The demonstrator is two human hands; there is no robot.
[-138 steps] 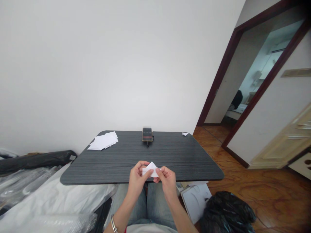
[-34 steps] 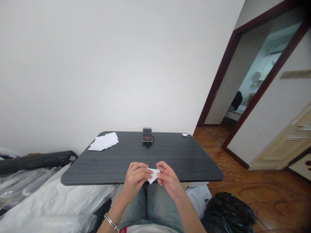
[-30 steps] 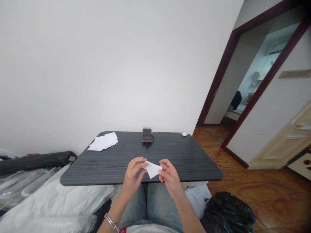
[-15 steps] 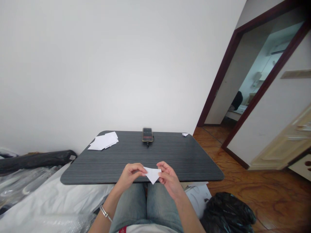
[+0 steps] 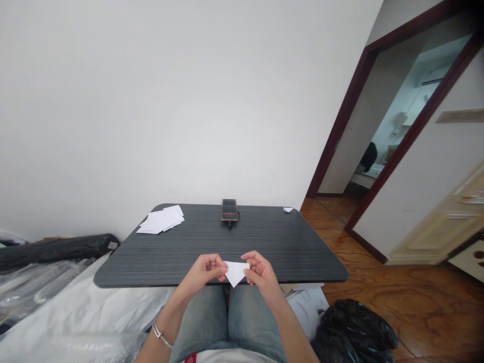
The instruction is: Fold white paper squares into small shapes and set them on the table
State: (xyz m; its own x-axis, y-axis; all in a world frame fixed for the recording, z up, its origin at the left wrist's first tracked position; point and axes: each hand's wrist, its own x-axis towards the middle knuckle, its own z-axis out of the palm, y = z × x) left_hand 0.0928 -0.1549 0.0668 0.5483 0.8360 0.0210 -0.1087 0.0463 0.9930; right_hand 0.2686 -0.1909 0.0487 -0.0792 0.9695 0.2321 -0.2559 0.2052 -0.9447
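Note:
A small piece of white folded paper (image 5: 235,273), shaped like a triangle with its point toward me, is held over the table's front edge. My left hand (image 5: 207,270) pinches its left corner between thumb and fingers. At the right corner, my right hand (image 5: 260,272) grips it with the thumb on top. A loose stack of white paper sheets (image 5: 161,220) lies at the back left of the dark table (image 5: 204,244). Another small folded paper (image 5: 288,209) rests at the back right corner.
A phone-like device (image 5: 229,209) with a cable stands at the table's back, near the white wall. Plastic-wrapped goods and a black roll (image 5: 56,252) lie to the left. A black plastic bag (image 5: 353,330) and a white bag (image 5: 308,307) sit on the floor at right.
The folded paper has shifted slightly left, with both hands still on it. My left thumb now lies further over its left corner. Everything else on the table stays put.

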